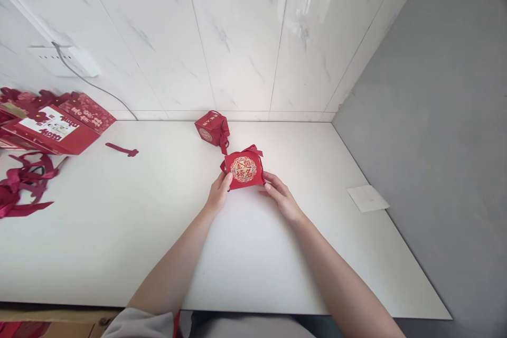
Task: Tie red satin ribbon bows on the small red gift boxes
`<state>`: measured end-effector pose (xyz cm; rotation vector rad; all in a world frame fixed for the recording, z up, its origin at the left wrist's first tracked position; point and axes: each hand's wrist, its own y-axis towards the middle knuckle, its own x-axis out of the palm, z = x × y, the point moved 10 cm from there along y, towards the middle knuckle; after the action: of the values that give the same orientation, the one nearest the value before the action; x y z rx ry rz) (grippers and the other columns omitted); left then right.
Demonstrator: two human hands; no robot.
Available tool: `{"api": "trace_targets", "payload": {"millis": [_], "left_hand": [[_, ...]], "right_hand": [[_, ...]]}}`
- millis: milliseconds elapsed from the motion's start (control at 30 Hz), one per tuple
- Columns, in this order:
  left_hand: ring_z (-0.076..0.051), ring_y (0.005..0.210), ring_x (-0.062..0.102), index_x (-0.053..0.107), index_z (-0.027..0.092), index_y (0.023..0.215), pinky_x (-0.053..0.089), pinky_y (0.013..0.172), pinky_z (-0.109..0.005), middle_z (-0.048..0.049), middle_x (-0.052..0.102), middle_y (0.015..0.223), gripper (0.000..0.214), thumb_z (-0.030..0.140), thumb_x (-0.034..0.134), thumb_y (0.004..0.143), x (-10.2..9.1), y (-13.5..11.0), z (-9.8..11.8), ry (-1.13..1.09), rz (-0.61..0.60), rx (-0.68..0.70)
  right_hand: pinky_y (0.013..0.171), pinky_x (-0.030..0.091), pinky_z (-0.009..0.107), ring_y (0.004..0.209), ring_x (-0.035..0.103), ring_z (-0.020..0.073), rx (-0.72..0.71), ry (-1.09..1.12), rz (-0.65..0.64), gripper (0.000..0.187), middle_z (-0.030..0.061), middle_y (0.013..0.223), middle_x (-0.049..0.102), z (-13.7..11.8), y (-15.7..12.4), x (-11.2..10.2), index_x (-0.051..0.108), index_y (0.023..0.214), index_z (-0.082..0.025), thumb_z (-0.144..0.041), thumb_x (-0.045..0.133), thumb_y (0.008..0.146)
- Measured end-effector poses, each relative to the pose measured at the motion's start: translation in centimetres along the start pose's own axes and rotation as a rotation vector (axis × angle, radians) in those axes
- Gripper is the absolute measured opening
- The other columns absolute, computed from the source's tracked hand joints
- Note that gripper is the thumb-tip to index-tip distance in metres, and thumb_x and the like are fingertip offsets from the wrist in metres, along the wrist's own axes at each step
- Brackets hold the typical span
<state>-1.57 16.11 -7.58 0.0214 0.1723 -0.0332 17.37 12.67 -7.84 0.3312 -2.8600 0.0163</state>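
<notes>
Between my two hands is a red gift box (255, 177) with a round gold emblem and red characters on its front. A dark red ribbon (251, 150) lies along its top edge. My left hand (217, 190) grips the box's left side, thumb on the front face. At the right side, my right hand (280, 194) holds the lower corner, its fingers partly behind the box. Just behind it on the table stands a second red gift box (212, 129), with a ribbon tied at its right side.
Red printed cartons (75, 121) are piled at the far left, with a heap of red ribbons (29, 182) in front. A dark red strip (121, 149) lies nearby. A white card (367, 198) sits by the grey wall. A grey cable (95, 86) hangs from the socket (63, 60).
</notes>
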Motion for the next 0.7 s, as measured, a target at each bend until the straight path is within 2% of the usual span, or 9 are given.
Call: {"api": "trace_targets", "payload": {"millis": [133, 333, 600, 700], "left_hand": [[-0.028, 0.123, 0.057, 0.051, 0.013, 0.134, 0.046, 0.104, -0.040, -0.0128, 0.062, 0.132, 0.063, 0.058, 0.044, 0.091, 0.4, 0.0, 0.1, -0.074, -0.033, 0.037], [-0.028, 0.127, 0.055, 0.050, 0.016, 0.136, 0.044, 0.107, -0.039, -0.0105, 0.059, 0.137, 0.058, 0.054, 0.047, 0.092, 1.4, -0.6, 1.5, -0.075, -0.105, 0.089], [-0.029, 0.128, 0.053, 0.048, 0.017, 0.139, 0.044, 0.105, -0.039, -0.0096, 0.061, 0.135, 0.061, 0.056, 0.046, 0.093, 1.3, -0.9, 1.4, 0.043, -0.110, 0.080], [-0.030, 0.124, 0.057, 0.055, 0.016, 0.133, 0.046, 0.102, -0.039, -0.0098, 0.065, 0.129, 0.058, 0.057, 0.045, 0.093, 1.2, -0.8, 1.5, 0.060, -0.100, 0.084]], "right_hand": [[0.108, 0.042, 0.043, 0.130, 0.051, 0.0242, -0.053, 0.034, 0.010, 0.043, 0.0032, 0.140, 0.056, -0.6, -0.2, 0.2, 0.057, 0.128, -0.033, -0.049, 0.062, 0.088], [0.113, 0.036, 0.046, 0.134, 0.047, 0.0257, -0.040, 0.019, -0.074, 0.069, 0.0053, 0.151, 0.044, -0.9, -0.4, 1.1, 0.040, 0.143, -0.035, -0.048, 0.069, 0.082], [0.116, 0.033, 0.046, 0.139, 0.041, 0.0248, -0.107, 0.012, -0.101, 0.061, 0.0037, 0.151, 0.043, -1.6, -0.4, 1.4, 0.040, 0.143, -0.033, -0.040, 0.064, 0.088], [0.114, 0.036, 0.048, 0.137, 0.043, 0.0260, -0.125, -0.007, -0.094, 0.059, 0.0052, 0.150, 0.043, -1.4, -0.3, 1.3, 0.040, 0.142, -0.031, -0.040, 0.063, 0.088]]}}
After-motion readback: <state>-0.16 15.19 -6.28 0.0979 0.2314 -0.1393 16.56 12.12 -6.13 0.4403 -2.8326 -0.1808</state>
